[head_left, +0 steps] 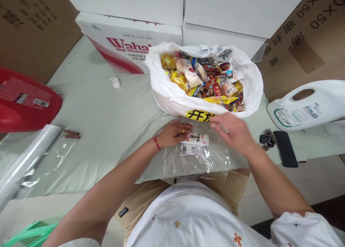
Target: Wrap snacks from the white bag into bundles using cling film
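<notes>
A clear plastic bag (172, 162) lies flat near the table's front edge. Inside or on it, I cannot tell which, are a white packet with red and black print (201, 139) and another with a barcode (192, 150). My left hand (172, 132) rests over the left end of the upper packet, fingers stretched out and apart. To the right, my right hand (234, 132) hovers by the front of a white carrier bag (164, 96); motion blurs its fingers. Many small wrapped snacks (207, 79) fill that wide-mouthed bag.
Cartons stand behind, one a white and red water box (126, 42). A red jug (27, 99) and a plastic film roll (29, 160) lie left. On the right are a white detergent bottle (309, 103), a phone (285, 149) and keys (267, 139).
</notes>
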`<state>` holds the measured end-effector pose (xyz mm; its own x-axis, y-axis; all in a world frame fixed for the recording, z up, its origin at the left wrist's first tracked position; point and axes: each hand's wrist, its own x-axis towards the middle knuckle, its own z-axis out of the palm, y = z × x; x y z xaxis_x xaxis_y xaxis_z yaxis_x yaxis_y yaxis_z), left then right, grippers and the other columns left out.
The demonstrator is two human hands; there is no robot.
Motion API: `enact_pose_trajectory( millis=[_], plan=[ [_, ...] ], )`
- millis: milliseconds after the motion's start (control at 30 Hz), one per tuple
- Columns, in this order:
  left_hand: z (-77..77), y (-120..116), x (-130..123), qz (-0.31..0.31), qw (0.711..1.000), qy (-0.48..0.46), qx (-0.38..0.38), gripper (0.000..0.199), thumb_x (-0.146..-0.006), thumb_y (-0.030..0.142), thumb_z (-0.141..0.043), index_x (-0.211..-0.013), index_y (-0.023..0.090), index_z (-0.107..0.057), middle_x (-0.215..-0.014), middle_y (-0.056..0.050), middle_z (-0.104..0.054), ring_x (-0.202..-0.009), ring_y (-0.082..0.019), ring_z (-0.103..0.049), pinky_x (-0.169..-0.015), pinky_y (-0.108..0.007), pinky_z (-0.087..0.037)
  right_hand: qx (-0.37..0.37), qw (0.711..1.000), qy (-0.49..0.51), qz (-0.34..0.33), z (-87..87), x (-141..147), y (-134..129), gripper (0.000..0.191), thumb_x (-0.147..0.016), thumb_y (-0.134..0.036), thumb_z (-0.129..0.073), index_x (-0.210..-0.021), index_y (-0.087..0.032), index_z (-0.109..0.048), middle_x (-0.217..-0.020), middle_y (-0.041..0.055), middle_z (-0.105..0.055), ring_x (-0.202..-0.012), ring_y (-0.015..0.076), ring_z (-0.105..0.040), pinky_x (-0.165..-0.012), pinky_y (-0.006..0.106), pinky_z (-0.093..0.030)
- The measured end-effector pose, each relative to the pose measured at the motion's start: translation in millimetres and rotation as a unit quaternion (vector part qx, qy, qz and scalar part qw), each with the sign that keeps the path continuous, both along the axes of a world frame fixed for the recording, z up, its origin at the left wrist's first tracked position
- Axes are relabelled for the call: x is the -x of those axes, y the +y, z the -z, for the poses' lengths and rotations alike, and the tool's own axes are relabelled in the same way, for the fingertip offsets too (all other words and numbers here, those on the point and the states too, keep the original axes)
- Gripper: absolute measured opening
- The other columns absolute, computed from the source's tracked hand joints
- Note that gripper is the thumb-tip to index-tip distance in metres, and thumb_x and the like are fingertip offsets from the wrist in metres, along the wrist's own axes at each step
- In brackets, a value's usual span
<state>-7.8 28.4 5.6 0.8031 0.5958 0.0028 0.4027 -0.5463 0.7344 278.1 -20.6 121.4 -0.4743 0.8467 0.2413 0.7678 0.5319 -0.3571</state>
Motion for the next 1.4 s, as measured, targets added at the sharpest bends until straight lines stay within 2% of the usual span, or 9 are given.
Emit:
enact_pose_trajectory(
  millis=[100, 300, 433, 567, 733, 867, 1067, 1233, 1400],
  plan=[
    [0.5, -0.2, 0.2, 0.003, 1.000, 0.005, -0.006, 0.043, -0.107, 0.052, -0.047, -0.135, 0.031, -0.072, -0.154, -0.005, -0.063, -0.148, -0.025, -0.054, -0.133, -0.055, -0.018, -0.038, 0.990, -0.034, 0.134, -15.5, -43.3, 41.7, 0.035, -0.104, -0.033, -0.049, -0.124, -0.023, -0.075, -0.115, 0.0121, -0.077, -0.109, 0.0306, -0.068, -0.097, 0.049, -0.053],
    [-0.3, -1.6, -0.9, -0.003, 1.000, 0.004, -0.012, 0.043, -0.107, 0.052, -0.048, -0.135, 0.031, -0.073, -0.153, -0.005, -0.064, -0.147, -0.026, -0.055, -0.132, -0.054, -0.019, 0.072, 0.988, -0.081, -0.113, -1.7, -51.9, 107.5, 0.053, -0.091, -0.023, -0.059, -0.143, -0.021, -0.066, -0.143, 0.0108, -0.068, -0.135, 0.0282, -0.058, -0.118, 0.051, -0.043],
    [-1.3, -1.7, -0.6, 0.000, 1.000, 0.003, -0.014, 0.044, -0.107, 0.052, -0.047, -0.136, 0.032, -0.072, -0.154, -0.004, -0.063, -0.147, -0.026, -0.055, -0.133, -0.053, -0.019, 0.115, 0.980, -0.088, -0.140, -10.3, -53.5, 99.5, 0.049, -0.092, -0.019, -0.056, -0.139, -0.025, -0.070, -0.131, 0.0077, -0.074, -0.121, 0.0244, -0.066, -0.110, 0.046, -0.051],
    [0.0, -1.1, 0.1, 0.002, 1.000, 0.002, -0.016, 0.043, -0.107, 0.052, -0.048, -0.136, 0.032, -0.072, -0.154, -0.005, -0.063, -0.147, -0.026, -0.055, -0.132, -0.053, -0.019, 0.137, 0.977, -0.099, -0.129, -28.6, -88.2, 82.8, 0.051, -0.088, -0.018, -0.058, -0.136, -0.027, -0.072, -0.133, 0.0054, -0.073, -0.124, 0.0262, -0.066, -0.111, 0.049, -0.052],
    [0.5, -1.5, 0.0, 0.000, 1.000, 0.004, -0.018, 0.043, -0.107, 0.052, -0.048, -0.135, 0.031, -0.073, -0.153, -0.005, -0.064, -0.145, -0.025, -0.056, -0.132, -0.053, -0.020, 0.065, 0.989, -0.117, -0.056, -44.0, -112.5, 90.9, 0.053, -0.087, -0.009, -0.051, -0.132, -0.023, -0.074, -0.134, 0.0096, -0.072, -0.130, 0.0316, -0.062, -0.111, 0.055, -0.050],
    [1.1, -2.0, -0.6, -0.006, 1.000, -0.001, -0.025, 0.043, -0.106, 0.052, -0.049, -0.134, 0.032, -0.074, -0.152, -0.005, -0.065, -0.144, -0.025, -0.058, -0.132, -0.052, -0.021, -0.020, 0.995, -0.097, 0.011, -55.8, -77.3, 122.3, 0.046, -0.090, -0.007, -0.048, -0.127, -0.019, -0.074, -0.134, 0.0128, -0.070, -0.131, 0.0315, -0.059, -0.116, 0.053, -0.045],
    [1.4, -2.3, -1.1, -0.011, 1.000, 0.003, -0.027, 0.042, -0.106, 0.052, -0.049, -0.133, 0.032, -0.074, -0.152, -0.004, -0.065, -0.144, -0.025, -0.058, -0.132, -0.052, -0.021, 0.040, 0.984, -0.141, -0.102, -22.7, -7.6, 157.5, 0.064, -0.086, -0.013, -0.062, -0.150, -0.018, -0.059, -0.162, 0.0116, -0.050, -0.145, 0.0312, -0.048, -0.120, 0.053, -0.040],
    [0.2, -2.6, -0.7, -0.005, 1.000, -0.001, -0.025, 0.042, -0.106, 0.051, -0.049, -0.136, 0.032, -0.073, -0.153, -0.004, -0.064, -0.146, -0.025, -0.056, -0.133, -0.051, -0.020, 0.109, 0.965, -0.183, -0.155, -18.5, -45.0, 136.6, 0.035, -0.088, -0.011, -0.052, -0.098, -0.023, -0.083, -0.132, 0.0060, -0.073, -0.124, 0.0277, -0.060, -0.110, 0.049, -0.046],
    [2.1, -2.3, -0.2, -0.005, 1.000, -0.005, -0.024, 0.043, -0.106, 0.051, -0.049, -0.136, 0.032, -0.073, -0.153, -0.004, -0.064, -0.146, -0.025, -0.056, -0.133, -0.052, -0.020, 0.189, 0.974, -0.125, -0.014, -47.6, -76.2, 126.3, 0.029, -0.087, -0.020, -0.054, -0.094, -0.023, -0.082, -0.101, 0.0030, -0.080, -0.093, 0.0233, -0.071, -0.091, 0.042, -0.057]
  ],
)
